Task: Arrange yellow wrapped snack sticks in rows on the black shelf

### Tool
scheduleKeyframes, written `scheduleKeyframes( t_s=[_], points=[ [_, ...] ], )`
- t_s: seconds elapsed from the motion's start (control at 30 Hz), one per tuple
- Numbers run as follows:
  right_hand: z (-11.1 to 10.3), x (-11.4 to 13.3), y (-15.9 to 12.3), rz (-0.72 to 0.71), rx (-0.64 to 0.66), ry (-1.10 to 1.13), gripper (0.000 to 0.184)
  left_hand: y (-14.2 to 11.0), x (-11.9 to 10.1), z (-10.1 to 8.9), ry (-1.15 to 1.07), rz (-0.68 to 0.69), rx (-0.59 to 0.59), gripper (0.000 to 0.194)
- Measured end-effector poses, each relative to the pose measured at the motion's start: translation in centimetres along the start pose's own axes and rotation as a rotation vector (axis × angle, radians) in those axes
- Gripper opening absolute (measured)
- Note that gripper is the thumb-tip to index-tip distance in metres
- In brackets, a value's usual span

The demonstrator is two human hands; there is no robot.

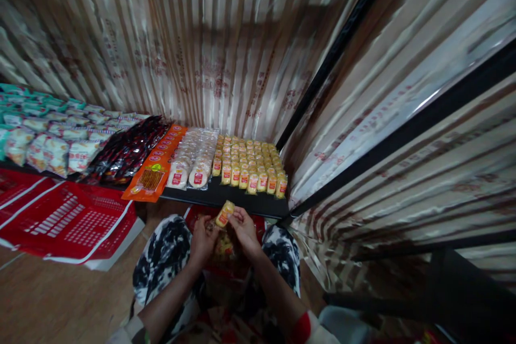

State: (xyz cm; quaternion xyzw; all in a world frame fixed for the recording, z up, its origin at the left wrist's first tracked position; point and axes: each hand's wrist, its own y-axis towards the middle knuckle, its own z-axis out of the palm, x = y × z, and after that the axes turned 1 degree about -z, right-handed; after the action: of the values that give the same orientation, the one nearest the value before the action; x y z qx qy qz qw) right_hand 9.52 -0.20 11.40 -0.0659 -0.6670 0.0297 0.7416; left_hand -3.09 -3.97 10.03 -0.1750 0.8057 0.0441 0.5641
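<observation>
Between my two hands is a small yellow wrapped snack pack (224, 213) with a red label, tilted, just in front of the shelf edge. My left hand (204, 242) pinches its lower left end, and my right hand (244, 230) grips its right side with thumb and fingers. Below them, a red container (258, 221) between my knees holds more yellow packs (226, 250), partly hidden by my hands. Beyond my hands, rows of matching yellow snack packs (252, 164) stand upright on the black shelf (242, 203).
Left along the shelf lie clear packs of round white crackers (181, 164), an orange snack bag (151, 172), dark shiny packets (129, 145) and white-and-green bags (52, 134). A red basket (80, 215) is on the floor at left. Black frame bars (387, 145) and striped sheeting (226, 37) enclose the shelf.
</observation>
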Motion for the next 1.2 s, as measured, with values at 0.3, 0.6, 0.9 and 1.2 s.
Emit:
scheduleKeyframes(
  t_s=[0.3, 0.6, 0.9, 1.2],
  points=[
    [1.4, 1.0, 1.6, -0.127, 0.138, -0.199, 0.023, 0.9, -2.7, 0.2, 0.406, 0.187, 0.073, 0.051],
    [1.2, 1.8, 5.7, -0.468, 0.087, -0.737, 0.036, 5.3, -3.1, 0.2, 0.319, 0.064, -0.056, 0.054],
    [1.0, -0.5, 9.1, -0.536, 0.028, -1.022, 0.045, 9.5, -5.8, 1.6, 0.49, 0.152, -0.147, 0.039],
    [1.2, -0.6, 8.9, -0.52, -0.022, -1.034, 0.049, 12.1, -7.6, 3.4, 0.686, 0.158, -0.262, 0.041]
  ],
)
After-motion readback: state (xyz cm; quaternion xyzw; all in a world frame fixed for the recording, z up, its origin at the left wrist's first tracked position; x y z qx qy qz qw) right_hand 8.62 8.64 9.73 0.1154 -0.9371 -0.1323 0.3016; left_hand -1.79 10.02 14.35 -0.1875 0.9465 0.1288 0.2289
